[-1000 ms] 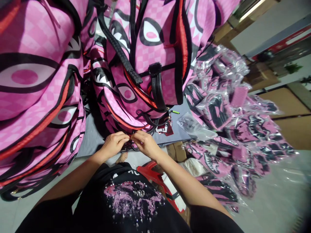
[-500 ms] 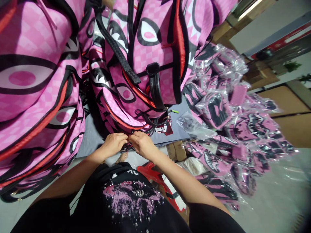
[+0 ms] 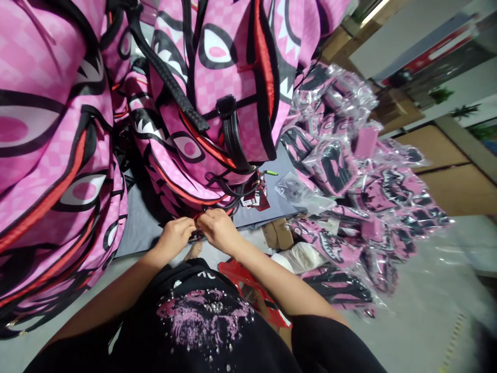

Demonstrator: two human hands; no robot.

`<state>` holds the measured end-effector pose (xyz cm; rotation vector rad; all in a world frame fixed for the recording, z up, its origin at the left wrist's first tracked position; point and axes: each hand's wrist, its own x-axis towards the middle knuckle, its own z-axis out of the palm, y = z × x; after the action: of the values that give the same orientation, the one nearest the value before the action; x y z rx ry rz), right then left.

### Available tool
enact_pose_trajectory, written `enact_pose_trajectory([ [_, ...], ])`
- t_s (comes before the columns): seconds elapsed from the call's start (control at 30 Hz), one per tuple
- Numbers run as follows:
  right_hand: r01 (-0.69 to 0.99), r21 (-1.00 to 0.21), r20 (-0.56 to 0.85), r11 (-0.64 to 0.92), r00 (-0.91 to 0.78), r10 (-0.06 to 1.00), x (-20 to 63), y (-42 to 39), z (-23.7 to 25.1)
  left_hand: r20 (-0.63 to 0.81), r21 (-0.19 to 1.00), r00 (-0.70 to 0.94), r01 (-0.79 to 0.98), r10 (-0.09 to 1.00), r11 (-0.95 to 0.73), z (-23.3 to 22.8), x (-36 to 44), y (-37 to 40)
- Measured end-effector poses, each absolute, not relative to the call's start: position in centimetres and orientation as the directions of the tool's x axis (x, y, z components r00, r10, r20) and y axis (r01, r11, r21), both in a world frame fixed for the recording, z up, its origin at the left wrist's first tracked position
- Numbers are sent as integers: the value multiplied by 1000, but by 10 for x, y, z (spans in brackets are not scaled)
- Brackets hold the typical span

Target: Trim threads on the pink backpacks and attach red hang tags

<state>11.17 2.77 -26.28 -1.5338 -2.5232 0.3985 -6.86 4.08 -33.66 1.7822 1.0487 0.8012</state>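
My left hand [image 3: 174, 239] and my right hand [image 3: 218, 231] meet at the near edge of a pink backpack with red-edged zips [image 3: 186, 178]. The fingers of both are pinched together. A thin bit of red and black shows between the fingertips, too small to name. Another pink backpack with a shark-eye print [image 3: 248, 77] rests on top, its red-lined opening gaping and a black handle [image 3: 230, 132] hanging down. To the right of my hands, dark red and white tags [image 3: 256, 199] lie on the grey table [image 3: 135, 225].
More pink backpacks [image 3: 34, 166] crowd the left side. A thin green object [image 3: 271, 173] lies near the tags. On the right is a heap of pink bags in clear plastic [image 3: 334, 166]. Below the table edge are a cardboard box [image 3: 277, 234] and a red bag [image 3: 238, 277].
The camera view has shifted, so the bags and heap sit slightly further left. Both hands stay pinched at the same edge of the backpack, with only slight finger movement.
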Motion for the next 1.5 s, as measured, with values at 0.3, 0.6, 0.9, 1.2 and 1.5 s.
enact_pose_trajectory([
  [0.3, 706, -561, 156, 432, -423, 893, 117, 24, -267, -66, 982, 192, 188, 979, 29, -340, -71, 39],
  [0.6, 652, -681, 167, 333, -304, 938, 123, 28, -252, 39, 997, 462, -83, 886, 0, -301, -75, 36],
  [0.9, 553, -797, 98, 243, -280, 955, 133, 35, -243, 213, 975, 319, -12, 923, -221, -311, -49, 53],
  [1.2, 681, -636, 51, 362, -432, 901, 141, 37, -238, 221, 957, 389, 89, 894, -275, -318, -52, 56],
  [1.5, 769, -491, -19, 409, -479, 878, 138, 35, -238, 189, 928, 439, 212, 879, -305, -317, -52, 54],
])
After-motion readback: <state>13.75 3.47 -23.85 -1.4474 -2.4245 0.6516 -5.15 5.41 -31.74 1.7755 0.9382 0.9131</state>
